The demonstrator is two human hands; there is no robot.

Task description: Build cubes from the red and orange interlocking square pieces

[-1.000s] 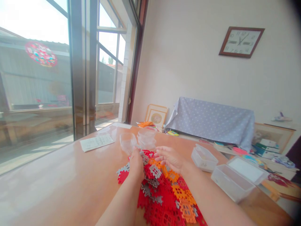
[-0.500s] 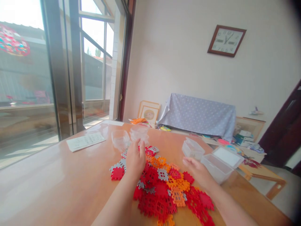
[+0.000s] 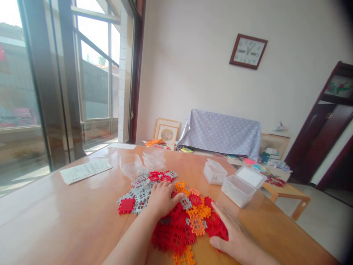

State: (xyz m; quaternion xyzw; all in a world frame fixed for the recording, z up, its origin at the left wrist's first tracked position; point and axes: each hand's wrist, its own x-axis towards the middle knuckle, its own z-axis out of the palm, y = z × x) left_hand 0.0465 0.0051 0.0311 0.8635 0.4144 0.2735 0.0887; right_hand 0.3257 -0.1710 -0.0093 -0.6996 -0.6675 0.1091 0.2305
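Note:
A pile of flat interlocking plastic building tiles spreads over the wooden table. Red tiles lie at its front, grey tiles at its left and back, orange tiles toward the right. Palm down, my left hand rests on the middle of the pile, its fingers stretched forward and the thumb out to the right. My right hand is at the pile's right edge beside red tiles, thumb and fingers spread apart. Neither hand shows a tile lifted in it.
Two clear plastic boxes, one small and one with its lid open, stand behind my right hand. More clear containers sit at the back left. A written paper lies at the left. A wooden stool stands beyond the table's right edge.
My left hand has lowered onto the pile and turned palm down. My right hand has come down and nearer, to the pile's right edge. The camera view has swung to the right.

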